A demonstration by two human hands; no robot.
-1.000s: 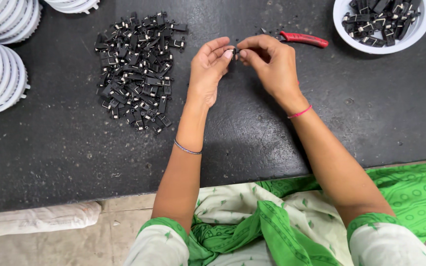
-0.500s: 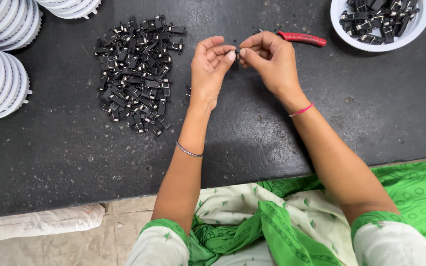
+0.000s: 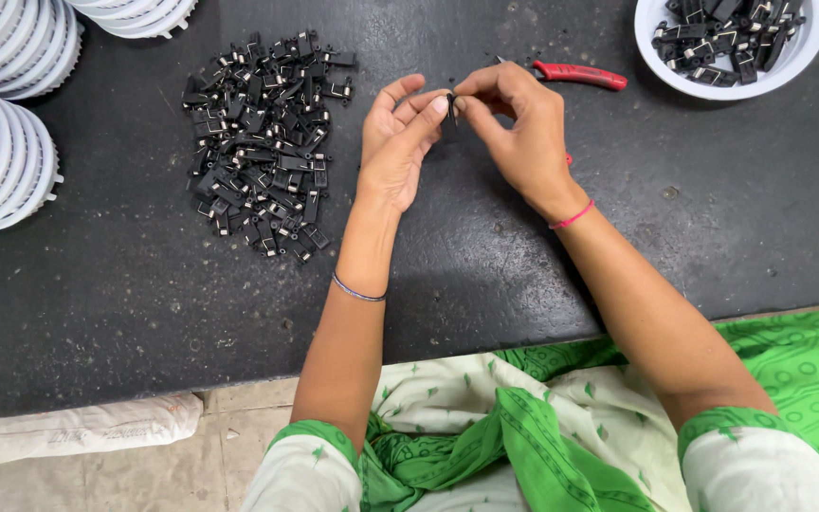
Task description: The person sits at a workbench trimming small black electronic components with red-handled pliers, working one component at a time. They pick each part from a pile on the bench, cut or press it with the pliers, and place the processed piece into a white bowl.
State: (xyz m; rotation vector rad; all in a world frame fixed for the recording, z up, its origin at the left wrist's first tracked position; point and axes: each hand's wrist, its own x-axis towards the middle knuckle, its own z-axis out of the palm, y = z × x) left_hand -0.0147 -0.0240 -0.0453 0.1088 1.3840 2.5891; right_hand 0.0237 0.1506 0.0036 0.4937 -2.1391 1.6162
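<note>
Head view, hands (image 3: 466, 128) unchanged, still pinching small black part (image 3: 451, 102)

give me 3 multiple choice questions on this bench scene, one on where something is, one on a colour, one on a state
1. Where does the pile of small black parts lie?
A. on the person's left side of the hands
B. inside the white bowl
C. on the person's lap

2. What colour are the handles of the cutters?
A. blue
B. red
C. yellow

3. What are the hands doing?
A. resting flat on the bench
B. gripping the cutters
C. pinching one small black part between them

Answers:
1 A, the pile sits on the dark bench left of the left hand.
2 B, the red handles lie beside the white bowl.
3 C, the left hand and right hand meet on the small black part.
</note>
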